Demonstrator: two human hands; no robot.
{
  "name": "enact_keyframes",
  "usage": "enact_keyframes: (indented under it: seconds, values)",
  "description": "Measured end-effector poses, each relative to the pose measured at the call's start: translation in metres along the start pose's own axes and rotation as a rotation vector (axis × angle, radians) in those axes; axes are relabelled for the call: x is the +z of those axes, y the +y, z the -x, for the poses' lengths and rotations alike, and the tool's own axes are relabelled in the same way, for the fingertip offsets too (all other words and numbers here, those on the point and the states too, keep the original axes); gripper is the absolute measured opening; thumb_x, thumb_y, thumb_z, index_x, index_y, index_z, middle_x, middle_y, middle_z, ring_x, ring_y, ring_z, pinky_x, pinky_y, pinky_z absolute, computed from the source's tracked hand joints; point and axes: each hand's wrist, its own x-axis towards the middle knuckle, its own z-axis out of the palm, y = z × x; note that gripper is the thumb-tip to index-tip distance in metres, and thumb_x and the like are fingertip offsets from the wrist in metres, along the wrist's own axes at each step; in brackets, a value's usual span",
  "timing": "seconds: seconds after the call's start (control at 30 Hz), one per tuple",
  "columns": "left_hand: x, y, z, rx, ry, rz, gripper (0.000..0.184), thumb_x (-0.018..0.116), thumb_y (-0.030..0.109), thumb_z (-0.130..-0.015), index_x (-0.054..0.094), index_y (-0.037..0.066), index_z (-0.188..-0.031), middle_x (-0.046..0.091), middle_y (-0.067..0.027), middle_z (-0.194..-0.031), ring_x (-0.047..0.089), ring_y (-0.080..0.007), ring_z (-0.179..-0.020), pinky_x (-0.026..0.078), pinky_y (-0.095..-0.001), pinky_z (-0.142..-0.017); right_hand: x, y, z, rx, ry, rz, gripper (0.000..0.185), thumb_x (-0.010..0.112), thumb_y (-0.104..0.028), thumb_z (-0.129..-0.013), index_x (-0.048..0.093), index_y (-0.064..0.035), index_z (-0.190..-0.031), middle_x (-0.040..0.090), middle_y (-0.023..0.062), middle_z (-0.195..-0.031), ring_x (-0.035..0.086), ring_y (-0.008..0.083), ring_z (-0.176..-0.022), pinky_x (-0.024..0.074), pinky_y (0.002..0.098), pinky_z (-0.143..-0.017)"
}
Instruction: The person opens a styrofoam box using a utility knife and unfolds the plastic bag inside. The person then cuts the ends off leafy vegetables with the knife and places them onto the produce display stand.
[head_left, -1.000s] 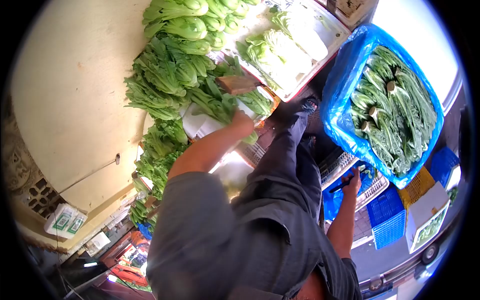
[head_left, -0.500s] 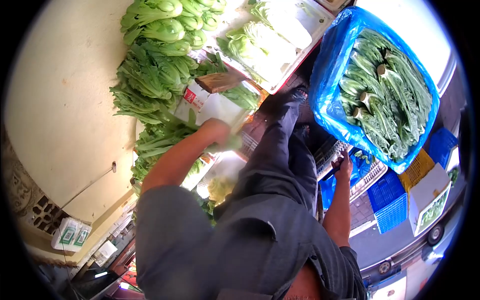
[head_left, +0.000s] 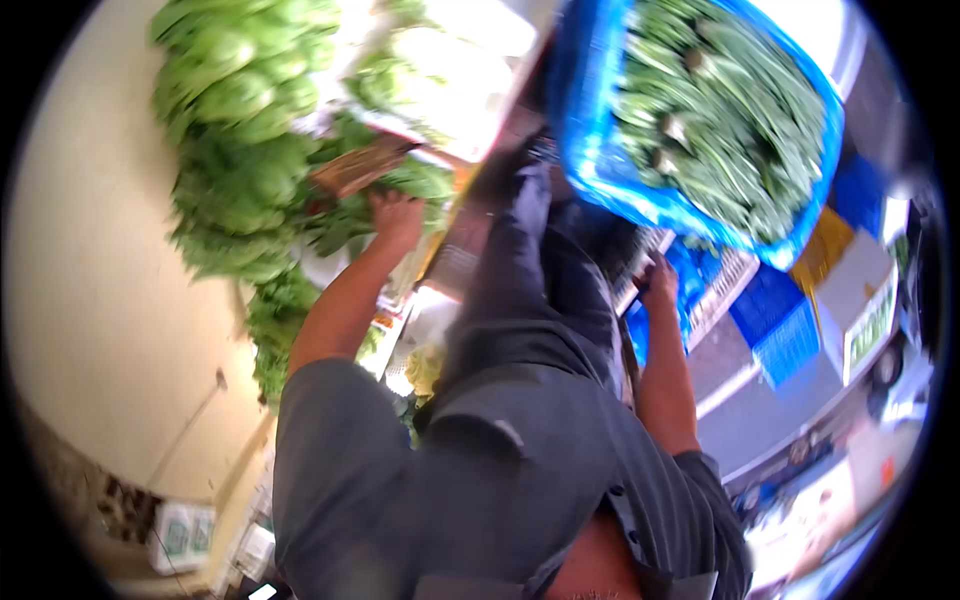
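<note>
My left hand (head_left: 397,218) is at a bunch of long leafy greens (head_left: 345,220), its fingers closed on the leaves just below a brown piece of wood (head_left: 362,168). The greens lie over the place around the wood, and motion blur softens the fingertips. My right hand (head_left: 657,282) hangs low beside a pale plastic crate (head_left: 722,300) and a blue plastic bag (head_left: 690,275). Its fingers are curled, and what they hold, if anything, is too dark to name.
Piled leafy greens (head_left: 235,190) line the pale wall on the left. A white tray (head_left: 490,120) holds lighter heads. A blue-lined crate (head_left: 590,190) of greens stands at the right. Blue baskets (head_left: 785,335) and a yellow crate (head_left: 825,250) sit beyond.
My left hand has moved forward to the wood, and greens now cover the white labelled surface seen before. My right hand stays low by the crate. The whole view has shifted.
</note>
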Motion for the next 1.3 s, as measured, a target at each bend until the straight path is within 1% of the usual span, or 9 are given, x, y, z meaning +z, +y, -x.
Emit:
enact_keyframes:
  seconds: [0.23, 0.4, 0.5, 0.63, 0.73, 0.8, 0.9, 1.03, 1.3]
  values:
    - [0.000, 0.006, 0.025, -0.002, -0.021, 0.044, 0.049, 0.066, 0.020, -0.084, 0.054, 0.014, -0.131, 0.052, -0.0134, -0.136, 0.042, -0.0387, -0.131, 0.022, -0.0629, -0.113, -0.012, -0.029, 0.009, -0.153, 0.048, -0.184, 0.020, 0.067, -0.025, -0.092, 0.057, -0.0091, -0.084, 0.045, -0.0006, -0.059, 0.042, 0.0127, -0.043, 0.0514, 0.0362, -0.051]
    - [-0.012, 0.002, 0.058, 0.049, 0.104, 0.207, 0.062, 0.076, 0.019, -0.078, 0.051, 0.006, -0.134, 0.052, -0.0149, -0.138, 0.036, -0.0400, -0.138, 0.017, -0.0634, -0.115, -0.034, -0.072, -0.005, -0.275, 0.177, -0.421, 0.018, 0.066, -0.023, -0.092, 0.058, -0.0075, -0.094, 0.054, 0.0034, -0.070, 0.046, 0.0118, -0.046, 0.0530, 0.0344, -0.049]
    - [-0.008, 0.005, 0.075, -0.065, 0.317, 0.282, 0.058, 0.079, 0.019, -0.078, 0.054, 0.006, -0.129, 0.058, -0.0154, -0.128, 0.050, -0.0371, -0.125, 0.034, -0.0557, -0.108, -0.036, -0.091, 0.000, -0.329, 0.243, -0.571, 0.024, 0.066, -0.022, -0.092, 0.057, -0.0032, -0.104, 0.061, 0.0094, -0.081, 0.048, 0.0117, -0.045, 0.0543, 0.0347, -0.048]
    - [0.100, -0.004, 0.088, -0.654, 0.442, 1.140, 0.060, 0.074, 0.038, -0.086, 0.055, -0.006, -0.121, 0.060, -0.0197, -0.109, 0.057, -0.0314, -0.099, 0.046, -0.0417, -0.088, -0.041, -0.085, -0.005, -0.331, 0.158, -0.387, 0.030, 0.067, -0.024, -0.090, 0.059, -0.0019, -0.110, 0.063, 0.0113, -0.085, 0.050, 0.0157, -0.046, 0.0486, 0.0336, -0.046]
    - [0.092, 0.008, 0.085, -1.326, 0.052, 1.600, 0.085, 0.074, 0.047, -0.084, 0.042, -0.013, -0.135, 0.059, -0.0205, -0.105, 0.061, -0.0302, -0.090, 0.053, -0.0401, -0.074, -0.048, -0.071, 0.001, -0.229, 0.080, -0.063, 0.035, 0.068, -0.027, -0.090, 0.061, -0.0010, -0.113, 0.065, 0.0126, -0.091, 0.055, 0.0175, -0.052, 0.0476, 0.0312, -0.050]
    - [0.181, -0.008, 0.094, -0.999, 0.099, 1.598, 0.098, 0.073, 0.049, -0.084, 0.022, 0.001, -0.151, 0.051, -0.0247, -0.128, 0.062, -0.0351, -0.099, 0.054, -0.0457, -0.077, -0.058, -0.051, -0.005, -0.262, 0.055, 0.000, 0.036, 0.067, -0.028, -0.091, 0.060, -0.0002, -0.113, 0.065, 0.0107, -0.084, 0.055, 0.0145, -0.050, 0.0474, 0.0285, -0.047]
    - [0.089, 0.018, 0.050, -1.293, 0.401, 2.331, 0.109, 0.077, 0.042, -0.083, 0.003, 0.012, -0.157, 0.036, -0.0218, -0.145, 0.050, -0.0363, -0.122, 0.048, -0.0512, -0.096, -0.068, -0.024, -0.010, -0.285, 0.087, 0.037, 0.037, 0.065, -0.029, -0.092, 0.059, 0.0008, -0.114, 0.064, 0.0091, -0.079, 0.053, 0.0129, -0.047, 0.0453, 0.0268, -0.043]
    - [0.048, 0.025, 0.006, -1.141, 0.646, 2.204, 0.091, 0.082, 0.044, -0.078, 0.028, 0.025, -0.148, 0.039, -0.0059, -0.147, 0.049, -0.0345, -0.124, 0.046, -0.0530, -0.091, -0.076, -0.013, -0.005, -0.285, 0.115, 0.153, 0.039, 0.063, -0.031, -0.093, 0.058, 0.0015, -0.115, 0.063, 0.0095, -0.080, 0.053, 0.0124, -0.047, 0.0462, 0.0263, -0.044]
    - [0.065, 0.012, 0.004, -1.229, 0.565, 2.107, 0.099, 0.082, 0.043, -0.077, 0.024, 0.012, -0.151, 0.044, -0.0083, -0.144, 0.051, -0.0313, -0.120, 0.047, -0.0468, -0.093, -0.166, -0.037, -0.057, -0.673, 0.558, 0.485, 0.034, 0.070, -0.025, -0.086, 0.065, -0.0076, -0.114, 0.066, 0.0154, -0.102, 0.065, 0.0285, -0.086, 0.0538, 0.0373, -0.069]
